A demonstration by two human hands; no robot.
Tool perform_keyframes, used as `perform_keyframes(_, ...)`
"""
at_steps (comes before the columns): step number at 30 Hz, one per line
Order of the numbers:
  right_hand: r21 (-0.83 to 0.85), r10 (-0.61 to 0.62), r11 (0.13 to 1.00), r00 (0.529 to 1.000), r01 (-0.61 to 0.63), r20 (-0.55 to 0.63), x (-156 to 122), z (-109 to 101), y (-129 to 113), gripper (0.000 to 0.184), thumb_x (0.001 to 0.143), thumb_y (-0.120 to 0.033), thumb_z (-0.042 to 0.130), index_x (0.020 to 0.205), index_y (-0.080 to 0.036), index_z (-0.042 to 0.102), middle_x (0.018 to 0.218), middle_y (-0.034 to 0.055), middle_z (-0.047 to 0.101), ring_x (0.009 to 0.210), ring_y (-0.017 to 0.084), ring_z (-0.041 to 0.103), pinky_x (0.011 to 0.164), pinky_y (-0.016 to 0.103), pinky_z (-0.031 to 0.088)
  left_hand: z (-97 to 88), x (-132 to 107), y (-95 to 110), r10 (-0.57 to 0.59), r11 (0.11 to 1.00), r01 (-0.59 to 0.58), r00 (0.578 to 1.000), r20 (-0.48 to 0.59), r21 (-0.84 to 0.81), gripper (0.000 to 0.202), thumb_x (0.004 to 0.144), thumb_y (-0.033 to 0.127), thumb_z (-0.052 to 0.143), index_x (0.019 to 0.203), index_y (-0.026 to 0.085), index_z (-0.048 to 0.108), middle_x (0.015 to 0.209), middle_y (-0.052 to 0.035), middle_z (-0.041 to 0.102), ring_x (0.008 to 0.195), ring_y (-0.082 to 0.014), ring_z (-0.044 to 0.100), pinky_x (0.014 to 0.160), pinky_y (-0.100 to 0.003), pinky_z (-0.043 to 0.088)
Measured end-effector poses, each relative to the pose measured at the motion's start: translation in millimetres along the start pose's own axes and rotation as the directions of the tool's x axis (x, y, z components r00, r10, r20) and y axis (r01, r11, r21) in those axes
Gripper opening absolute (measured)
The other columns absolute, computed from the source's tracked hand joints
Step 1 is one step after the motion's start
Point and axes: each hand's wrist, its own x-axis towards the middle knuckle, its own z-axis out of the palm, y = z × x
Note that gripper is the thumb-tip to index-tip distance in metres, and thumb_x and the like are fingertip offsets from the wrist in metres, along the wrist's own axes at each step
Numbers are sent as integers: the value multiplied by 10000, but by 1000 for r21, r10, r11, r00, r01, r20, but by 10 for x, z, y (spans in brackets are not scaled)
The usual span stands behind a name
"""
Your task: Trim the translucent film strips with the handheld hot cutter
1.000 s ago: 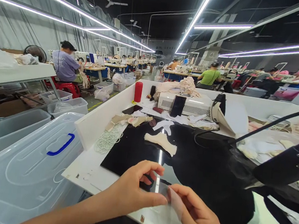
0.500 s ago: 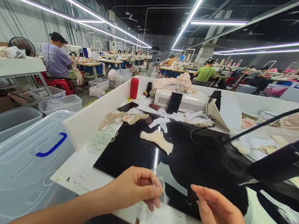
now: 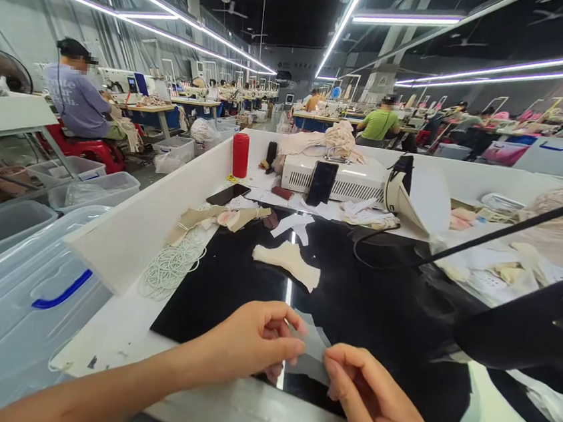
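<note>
Watching through the head camera, the only view I have, I see a sheer piece between the two hands, above or on the black board; I can't tell how much of it is raised. From the left hand it lies off to the right, just past the fingertips; from the right hand it lies left and slightly ahead. I read the right as nearer, its thumb and forefinger meeting at the piece's right edge and seeming to pinch it. The left is loosely curled, with a gap between thumb and forefinger, and whether its other fingers have any of the film I can't tell. The see-through outline gives me no sure long axis; what shows slants from far left to near right. Farther out, a cream cloth piece lies flat on the board, untouched by either hand, its length running left to right with the right end closer to me; the left hand is nearer to it. White cloth lies well to the right of the right hand.
</note>
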Motion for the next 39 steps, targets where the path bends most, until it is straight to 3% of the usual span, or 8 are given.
perform_keyframes(3, -129, -109, 986, 993, 103, -40, 92, 15, 82, 288, 1073, -502, 577, 1035, -290, 768, 937, 9, 766, 758, 172, 728, 722, 228, 586, -20, 44, 7, 51, 984, -34, 994, -97, 177, 278, 895, 343, 730, 1128, 214, 647, 822, 60, 639, 608, -110, 577, 575, -240, 476)
perform_keyframes(6, -269, -211, 942, 977, 202, -5, 139, 44, 167, 293, 1125, -454, 508, 1136, -292, 752, 1085, 20, 785, 911, 173, 767, 822, 233, 592, -26, 95, -13, 173, 883, -78, 971, -166, 463, 156, 950, 296, 701, 1078, 239, 633, 824, 72, 639, 643, -111, 550, 600, -240, 407)
perform_keyframes(9, -412, -345, 845, 936, 341, 69, 172, 41, 257, 263, 1141, -409, 493, 1196, -294, 723, 1066, 1, 781, 897, 160, 765, 805, 237, 597, -24, 162, -64, 300, 679, -125, 946, -119, 723, 66, 991, 236, 693, 1007, 231, 629, 823, 68, 654, 684, -126, 568, 657, -261, 384)
perform_keyframes(12, -495, -431, 751, 892, 438, 136, 202, 36, 317, 260, 1147, -383, 477, 1208, -284, 709, 1008, 3, 767, 814, 167, 735, 757, 280, 601, -23, 205, -128, 359, 485, -154, 933, -35, 861, 102, 1028, 215, 676, 934, 216, 639, 860, 46, 681, 755, -151, 637, 696, -274, 398)
perform_keyframes(16, -524, -426, 717, 884, 461, 194, 213, 56, 344, 228, 1141, -360, 497, 1211, -279, 698, 974, 8, 751, 768, 172, 703, 701, 312, 584, -37, 205, -199, 393, 376, -183, 919, 23, 908, 132, 1057, 243, 672, 928, 215, 666, 888, 36, 699, 781, -163, 679, 697, -279, 424)
perform_keyframes(20, -527, -421, 714, 884, 461, 205, 189, 46, 359, 225, 1138, -358, 501, 1209, -271, 696, 970, 18, 748, 764, 176, 702, 679, 324, 568, -43, 190, -239, 415, 333, -188, 909, 36, 924, 152, 1064, 240, 665, 916, 213, 681, 859, 34, 684, 750, -163, 673, 669, -288, 425)
perform_keyframes(28, -529, -431, 702, 875, 478, 219, 159, 20, 320, 263, 1146, -349, 477, 1226, -253, 708, 969, 39, 763, 747, 181, 707, 664, 326, 553, -50, 162, -234, 464, 323, -226, 884, 55, 919, 151, 1043, 234, 712, 897, 210, 685, 821, 45, 665, 702, -145, 644, 636, -283, 409)
perform_keyframes(39, -551, -431, 677, 870, 488, 241, 149, 6, 334, 291, 1147, -339, 468, 1224, -230, 727, 968, 56, 762, 758, 188, 698, 664, 330, 526, -70, 167, -287, 469, 327, -244, 880, 67, 913, 140, 1053, 250, 704, 917, 220, 691, 846, 44, 666, 743, -151, 662, 655, -286, 420)
